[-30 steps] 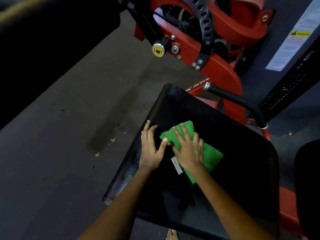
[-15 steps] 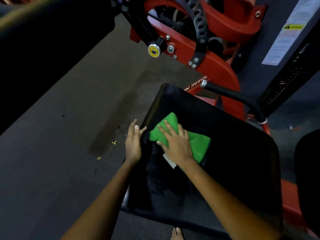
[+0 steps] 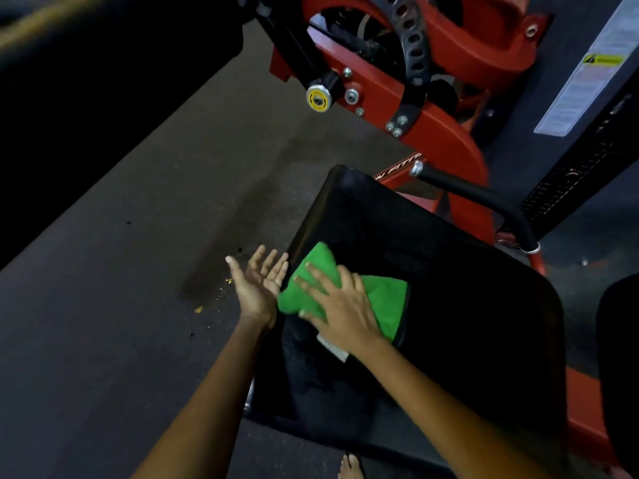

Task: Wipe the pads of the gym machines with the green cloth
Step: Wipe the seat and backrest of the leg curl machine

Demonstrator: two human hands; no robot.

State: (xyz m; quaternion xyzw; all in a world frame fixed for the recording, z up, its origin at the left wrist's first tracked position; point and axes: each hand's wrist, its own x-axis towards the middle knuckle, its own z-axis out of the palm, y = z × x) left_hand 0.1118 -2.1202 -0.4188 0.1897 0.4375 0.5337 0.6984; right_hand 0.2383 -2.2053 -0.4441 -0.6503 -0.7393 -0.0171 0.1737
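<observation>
One green cloth (image 3: 349, 292) at the centre, two hands on or beside it: left hand (image 3: 257, 283) at nine o'clock, right hand (image 3: 340, 311); one black seat pad (image 3: 466, 278); one yellow-capped knob (image 3: 318, 99) at twelve o'clock; one white label (image 3: 594, 70) at two

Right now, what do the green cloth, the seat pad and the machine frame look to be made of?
Green cloth: soft, fuzzy fabric, likely microfibre; matte nap, dark edging, white tag. It lies under the right hand.
Seat pad: black smooth upholstery, probably vinyl; a faint sheen along its left edge.
Machine frame: painted metal, glossy red, with visible bolts.
</observation>
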